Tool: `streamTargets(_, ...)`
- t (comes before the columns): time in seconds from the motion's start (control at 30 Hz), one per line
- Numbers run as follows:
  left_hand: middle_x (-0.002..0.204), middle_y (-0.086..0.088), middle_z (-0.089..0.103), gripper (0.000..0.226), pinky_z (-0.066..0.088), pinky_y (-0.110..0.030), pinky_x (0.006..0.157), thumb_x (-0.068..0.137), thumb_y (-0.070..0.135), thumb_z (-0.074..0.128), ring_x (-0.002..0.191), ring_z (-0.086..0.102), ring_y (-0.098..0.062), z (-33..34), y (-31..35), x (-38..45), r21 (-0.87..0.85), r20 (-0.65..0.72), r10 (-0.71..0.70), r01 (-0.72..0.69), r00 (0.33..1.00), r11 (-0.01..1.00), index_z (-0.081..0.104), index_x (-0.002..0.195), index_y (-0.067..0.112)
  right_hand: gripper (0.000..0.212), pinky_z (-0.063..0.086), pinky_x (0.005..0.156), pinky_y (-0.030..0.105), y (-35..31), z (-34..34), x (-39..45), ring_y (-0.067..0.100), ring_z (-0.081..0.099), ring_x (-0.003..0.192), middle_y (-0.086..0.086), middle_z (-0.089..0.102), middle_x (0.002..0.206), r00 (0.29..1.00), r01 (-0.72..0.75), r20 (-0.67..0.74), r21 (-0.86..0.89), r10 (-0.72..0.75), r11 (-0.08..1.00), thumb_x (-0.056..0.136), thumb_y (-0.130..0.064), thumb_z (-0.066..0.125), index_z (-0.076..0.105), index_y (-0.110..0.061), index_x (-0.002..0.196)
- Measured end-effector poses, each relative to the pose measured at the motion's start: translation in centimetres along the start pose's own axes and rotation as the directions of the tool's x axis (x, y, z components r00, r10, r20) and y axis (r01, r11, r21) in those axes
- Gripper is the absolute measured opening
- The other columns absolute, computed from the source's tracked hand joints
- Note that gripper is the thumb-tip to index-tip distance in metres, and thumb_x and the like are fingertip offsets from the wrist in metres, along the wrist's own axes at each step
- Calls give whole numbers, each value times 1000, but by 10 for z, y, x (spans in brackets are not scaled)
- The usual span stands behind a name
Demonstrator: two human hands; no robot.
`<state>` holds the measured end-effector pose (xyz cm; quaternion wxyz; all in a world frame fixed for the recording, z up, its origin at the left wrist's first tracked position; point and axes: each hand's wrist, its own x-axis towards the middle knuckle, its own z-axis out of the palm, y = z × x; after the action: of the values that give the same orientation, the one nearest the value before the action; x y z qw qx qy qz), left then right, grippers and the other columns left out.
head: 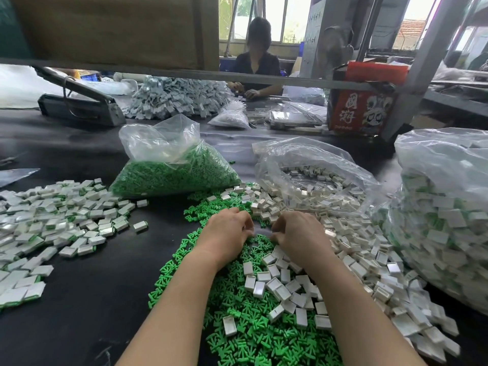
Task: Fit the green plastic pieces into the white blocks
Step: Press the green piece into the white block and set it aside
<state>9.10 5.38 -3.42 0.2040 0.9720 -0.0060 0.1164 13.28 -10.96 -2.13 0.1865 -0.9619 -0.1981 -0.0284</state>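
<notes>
Loose green plastic pieces point(250, 336) lie in a heap on the black table in front of me. White blocks point(356, 262) spill across its right side. My left hand point(227, 233) and my right hand point(299, 233) rest knuckles-up on the heap, close together, fingers curled down into the parts. What the fingertips hold is hidden. A pile of white blocks with green showing in them point(58, 223) lies at the left.
A clear bag of green pieces point(171, 167) stands behind the heap. An open bag of white blocks point(317, 175) lies beside it, and a large full bag point(449, 220) at the right. A red carton point(361, 107) and another person point(257, 62) are across the table.
</notes>
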Motion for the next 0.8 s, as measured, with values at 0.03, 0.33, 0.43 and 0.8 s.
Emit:
streamTargets(0.03, 94, 13, 52, 3, 44, -31, 92, 94, 30, 61, 95, 51, -10, 0, -1, 0, -27, -8, -10, 10, 1000, 1000, 58, 94, 29, 8, 52, 87, 35, 1, -1, 0, 13, 58, 87, -7, 64, 87, 1000, 2, -8, 35, -2, 999, 88, -31, 69, 66, -24, 90)
streamTargets(0.33, 75, 6, 69, 8, 51, -20, 69, 88, 14, 70, 73, 65, -7, -4, 2, 5, -808, -88, -113, -5, 990, 589, 64, 89, 19, 8, 56, 70, 23, -4, -20, -5, 16, 68, 76, 5, 71, 84, 980, 101, -188, 746, 62, 658, 84, -13, 73, 68, -9, 89)
streamTargets(0.43, 85, 4, 74, 14, 54, -19, 73, 81, 24, 74, 79, 70, -9, -5, 3, 2, -922, -111, -85, -71, 990, 380, 72, 94, 23, 13, 55, 70, 21, -8, -23, -7, 16, 68, 79, 11, 71, 90, 985, 95, -156, 859, 79, 502, 85, -6, 70, 68, -7, 98)
streamTargets(0.8, 92, 1, 76, 13, 53, -15, 73, 78, 19, 74, 86, 71, -8, -13, 9, -1, -956, -122, -75, -97, 990, 276, 76, 87, 28, 19, 48, 59, 14, -9, -29, -11, 6, 68, 70, 13, 74, 93, 993, 84, -106, 946, 51, 313, 83, -5, 71, 66, -2, 101)
